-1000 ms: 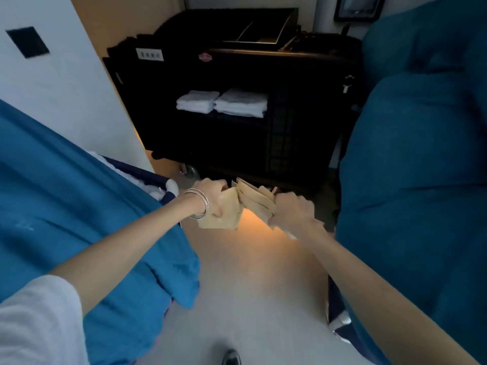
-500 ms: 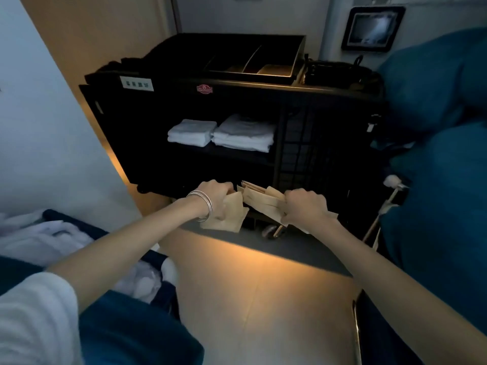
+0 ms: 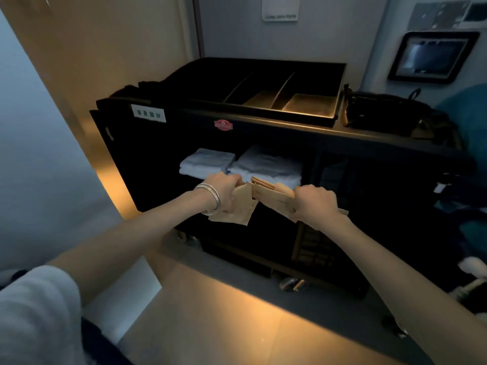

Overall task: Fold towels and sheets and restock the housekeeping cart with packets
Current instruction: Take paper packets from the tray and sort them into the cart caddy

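A: Entry, left to right. Left hand (image 3: pixel 224 193), bangles at the wrist, grip clamped on a tan packet (image 3: pixel 238 206) that hangs below the fingers with its free corner pointing down.

B: And the other?

A: Right hand (image 3: pixel 315 204), grip clamped round a fanned stack of packets (image 3: pixel 268 192). Long axis of the stack runs left-right, tilted up toward the left. Its left ends nearly meet the single packet; whether they touch, I cannot tell.

B: Destination?

A: Divided tray (image 3: pixel 279 100) on top of the housekeeping cart (image 3: pixel 158 164), far from and above both hands, and slightly to the right of them. Right hand is nearer its lit compartments. Folded towels (image 3: pixel 237 164) sit on the shelf just behind the packets.

B: Judgement?

A: Likely a lift up and away over the tray's near rim; packets not yet stocked.
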